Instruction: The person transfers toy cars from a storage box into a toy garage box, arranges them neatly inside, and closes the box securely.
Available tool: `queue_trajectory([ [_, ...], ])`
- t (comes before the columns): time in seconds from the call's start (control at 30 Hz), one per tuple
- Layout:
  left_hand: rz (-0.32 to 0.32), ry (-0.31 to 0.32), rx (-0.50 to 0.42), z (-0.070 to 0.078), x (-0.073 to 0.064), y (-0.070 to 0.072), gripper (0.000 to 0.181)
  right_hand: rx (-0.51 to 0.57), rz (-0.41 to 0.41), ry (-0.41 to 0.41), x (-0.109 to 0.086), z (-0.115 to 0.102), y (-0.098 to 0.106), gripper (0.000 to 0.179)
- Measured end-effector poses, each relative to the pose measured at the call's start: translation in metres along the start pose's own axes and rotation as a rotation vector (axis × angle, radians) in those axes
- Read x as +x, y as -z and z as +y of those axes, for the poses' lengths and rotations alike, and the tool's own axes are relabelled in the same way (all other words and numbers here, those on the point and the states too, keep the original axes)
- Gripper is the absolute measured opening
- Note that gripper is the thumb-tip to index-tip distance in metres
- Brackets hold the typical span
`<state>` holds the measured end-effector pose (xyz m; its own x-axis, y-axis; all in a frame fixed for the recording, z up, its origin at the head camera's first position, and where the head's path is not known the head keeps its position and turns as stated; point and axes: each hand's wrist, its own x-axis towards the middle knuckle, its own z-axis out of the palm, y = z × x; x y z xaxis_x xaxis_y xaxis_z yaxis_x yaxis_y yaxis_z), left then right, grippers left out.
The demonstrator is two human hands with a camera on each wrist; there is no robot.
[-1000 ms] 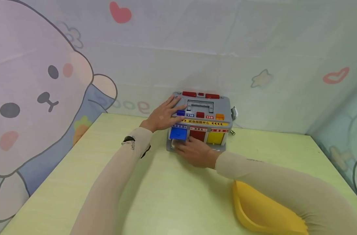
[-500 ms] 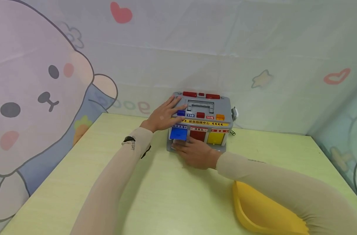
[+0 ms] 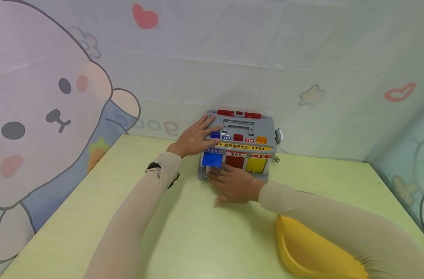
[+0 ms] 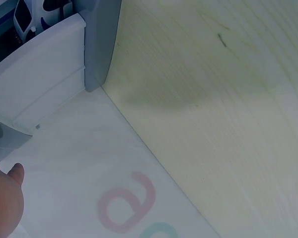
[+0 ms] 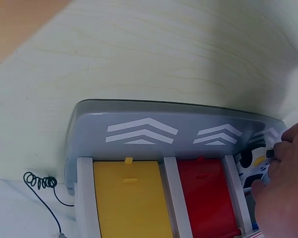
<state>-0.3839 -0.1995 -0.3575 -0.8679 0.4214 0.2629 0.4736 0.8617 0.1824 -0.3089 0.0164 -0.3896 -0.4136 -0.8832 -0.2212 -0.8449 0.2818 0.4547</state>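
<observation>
A grey toy emergency station (image 3: pixel 265 126) stands against the back wall. My left hand (image 3: pixel 192 138) rests on the left end of its roof, fingers spread. The station's blue door (image 3: pixel 212 159) is raised, while its red door (image 5: pixel 207 193) and yellow door (image 5: pixel 131 203) are down. Inside the blue-door bay sits a small white-and-black toy car (image 5: pixel 252 164), partly hidden by my right hand (image 3: pixel 234 184). The right fingers reach to the car's rear end and touch it, with the thumb held apart. The left wrist view shows the car's other end (image 4: pixel 42 12) within the bay.
A yellow bin (image 3: pixel 311 252) sits at the front right, partly under my right sleeve. A coiled black cord (image 5: pixel 39 181) hangs by the station's right side. A printed cloth (image 3: pixel 232 46) covers the wall behind the table (image 3: pixel 198 232).
The right thumb has moved away from the other fingers, down and left, and now shows beneath the hand. My left hand stays on the roof, and the station has not visibly shifted.
</observation>
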Motion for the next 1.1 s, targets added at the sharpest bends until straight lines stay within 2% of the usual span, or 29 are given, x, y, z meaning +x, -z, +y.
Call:
queue_trajectory([
  [0.47, -0.008, 0.010, 0.009, 0.0009, -0.0003, 0.0014, 0.065, -0.047, -0.018, -0.031, 0.0004, 0.0046, -0.0011, 0.084],
  [0.67, -0.006, 0.012, 0.007, 0.0016, -0.0012, 0.0021, 0.065, -0.054, 0.005, -0.052, 0.0016, 0.0059, -0.0018, 0.086],
  [0.83, -0.010, 0.012, 0.006, 0.0028, -0.0019, 0.0025, 0.064, -0.058, -0.016, -0.066, 0.0013, 0.0065, -0.0011, 0.086],
  [1.1, -0.009, 0.013, -0.009, 0.0022, -0.0022, 0.0029, 0.064, -0.004, -0.007, -0.063, 0.0018, 0.0082, 0.0018, 0.086],
])
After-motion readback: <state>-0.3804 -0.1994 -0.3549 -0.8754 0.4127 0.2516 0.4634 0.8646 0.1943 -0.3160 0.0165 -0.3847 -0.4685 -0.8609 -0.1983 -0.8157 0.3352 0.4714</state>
